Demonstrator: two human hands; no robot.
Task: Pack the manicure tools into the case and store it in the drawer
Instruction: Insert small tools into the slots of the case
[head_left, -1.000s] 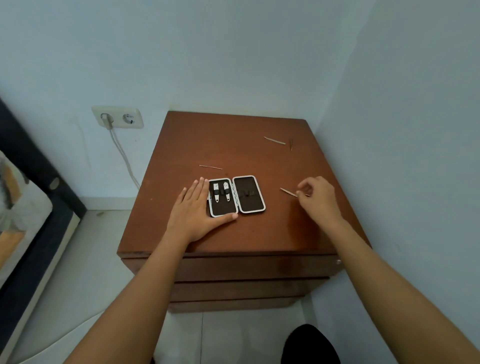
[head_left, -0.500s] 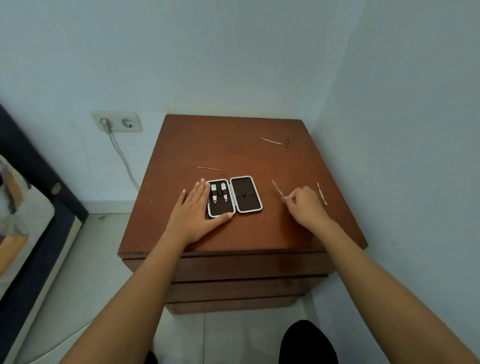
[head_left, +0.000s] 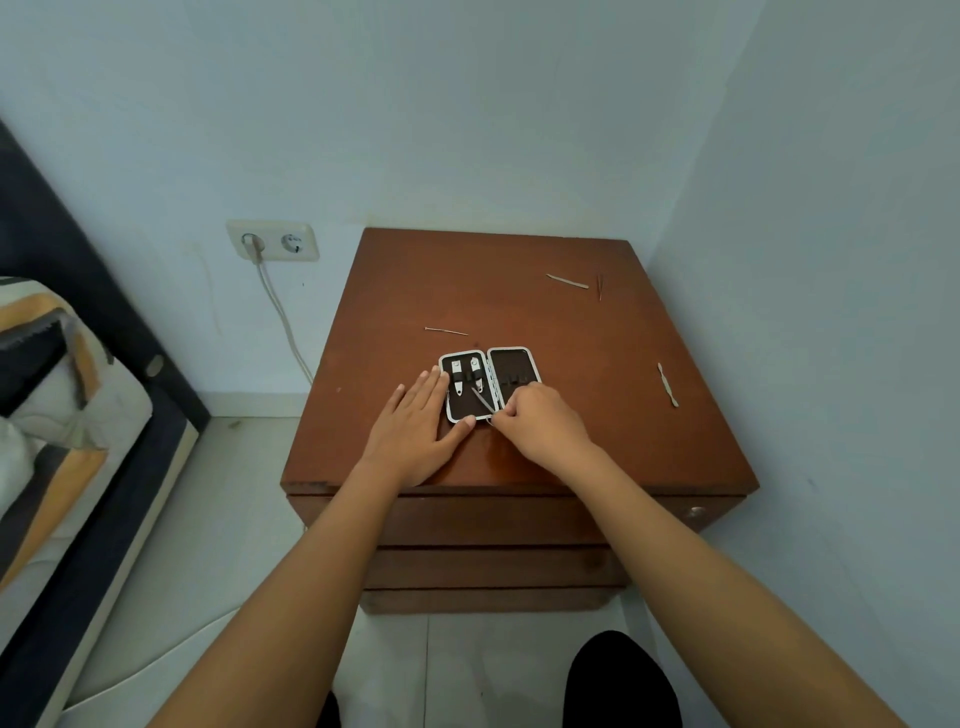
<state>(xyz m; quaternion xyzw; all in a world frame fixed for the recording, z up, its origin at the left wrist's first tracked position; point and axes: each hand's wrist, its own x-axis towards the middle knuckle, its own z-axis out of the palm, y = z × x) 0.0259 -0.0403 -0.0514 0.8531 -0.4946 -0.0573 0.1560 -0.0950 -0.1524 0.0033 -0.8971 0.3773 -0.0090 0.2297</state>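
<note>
An open manicure case (head_left: 514, 364) with a white rim and dark lining lies on the brown nightstand (head_left: 519, 312). Two nail clippers (head_left: 466, 376) sit strapped in its left half. My left hand (head_left: 415, 431) lies flat against the case's left and near edge, fingers spread. My right hand (head_left: 540, 423) pinches a thin metal tool (head_left: 482, 401) whose tip points into the left half of the case. Loose tools lie on the top: a thin pin (head_left: 445, 331) behind the case, a file (head_left: 567, 280) and tweezers (head_left: 600, 287) at the back right, a cuticle tool (head_left: 667, 384) at the right.
The nightstand has stacked drawers (head_left: 493, 525) in front, all shut, with a small knob (head_left: 696, 512) at the right. Walls close in behind and to the right. A wall socket (head_left: 272, 241) with a plugged cable and a bed (head_left: 62, 415) are at the left.
My right hand picked a thin tool off the tabletop to the right of the case and carried it left over the case. My left hand stayed on the case.
</note>
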